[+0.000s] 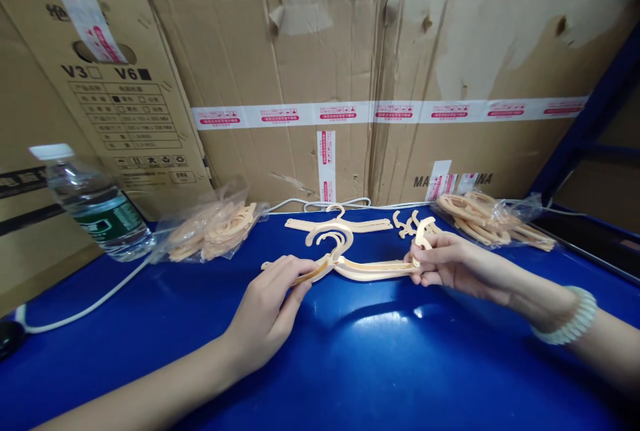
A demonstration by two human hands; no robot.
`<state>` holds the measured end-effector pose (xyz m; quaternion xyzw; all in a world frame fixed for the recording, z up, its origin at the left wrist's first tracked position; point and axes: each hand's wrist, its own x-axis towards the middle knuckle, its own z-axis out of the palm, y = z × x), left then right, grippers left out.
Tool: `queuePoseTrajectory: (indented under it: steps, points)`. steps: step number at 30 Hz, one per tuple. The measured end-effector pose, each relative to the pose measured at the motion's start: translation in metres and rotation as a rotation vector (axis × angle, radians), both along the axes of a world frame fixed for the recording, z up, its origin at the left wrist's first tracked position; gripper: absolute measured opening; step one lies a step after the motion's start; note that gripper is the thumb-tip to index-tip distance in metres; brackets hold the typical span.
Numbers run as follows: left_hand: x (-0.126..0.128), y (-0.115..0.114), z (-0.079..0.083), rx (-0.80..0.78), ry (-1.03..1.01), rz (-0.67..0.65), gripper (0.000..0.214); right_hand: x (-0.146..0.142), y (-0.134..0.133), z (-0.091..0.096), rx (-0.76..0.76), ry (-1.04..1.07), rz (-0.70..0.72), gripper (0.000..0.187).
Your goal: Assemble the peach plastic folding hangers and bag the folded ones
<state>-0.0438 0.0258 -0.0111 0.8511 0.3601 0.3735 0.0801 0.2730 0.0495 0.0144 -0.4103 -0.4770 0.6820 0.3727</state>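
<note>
Has the left hand (274, 288) closed over the left part of a pale beige hanger (374, 272), with fingers across the top and thumb along the near side. Has the right hand (453, 261) drawn into a thumb-and-finger pinch at the right end of the same hanger, holding there too a small curved piece (423, 230) in matching beige. Lies, as a hanger, between the two hands, with long axis running left to right across the blue table (350, 378), seemingly raised a little, judging by the dark shadow below, and with two curved hooks (349, 239) rising near the middle and opening to the left. Turns on the right tip, by the look of the grip: nearest to the right hand, well apart from the left, with the small piece standing up from there, roughly crosswise to the bar. Cannot tell, because of the covering fingers, whether joined or merely touching. Can see loose small pieces (411, 224) just beyond the right hand, to the far left of the knuckles, and a second hanger (371, 225) lying flat on the far side, likewise stretched left to right. Farther out, shows clear bags of beige parts at left (220, 231) and right (493, 218).
</note>
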Motion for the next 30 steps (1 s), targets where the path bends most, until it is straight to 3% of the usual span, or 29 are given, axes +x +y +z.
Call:
queuePoseTrajectory:
  steps: [13,20,24,27,30]
  points:
    - [0.001,-0.002,0.0,-0.034,-0.034,-0.009,0.023,-0.012,-0.011,-0.003,0.313,-0.191,-0.196,0.041]
    - [-0.001,0.0,0.005,-0.019,-0.03,0.041,0.021,-0.017,-0.014,0.002,0.358,0.019,-0.269,0.029]
    - [-0.013,0.008,0.02,0.067,0.026,0.069,0.014,0.003,-0.005,0.011,0.325,0.084,-0.291,0.023]
    - [-0.021,0.014,0.031,0.104,0.136,0.049,0.012,0.03,0.006,0.018,0.363,-0.036,-0.255,0.024]
    - [-0.024,0.015,0.037,0.089,0.299,0.017,0.012,0.051,0.014,0.025,0.479,-0.375,-0.126,0.025]
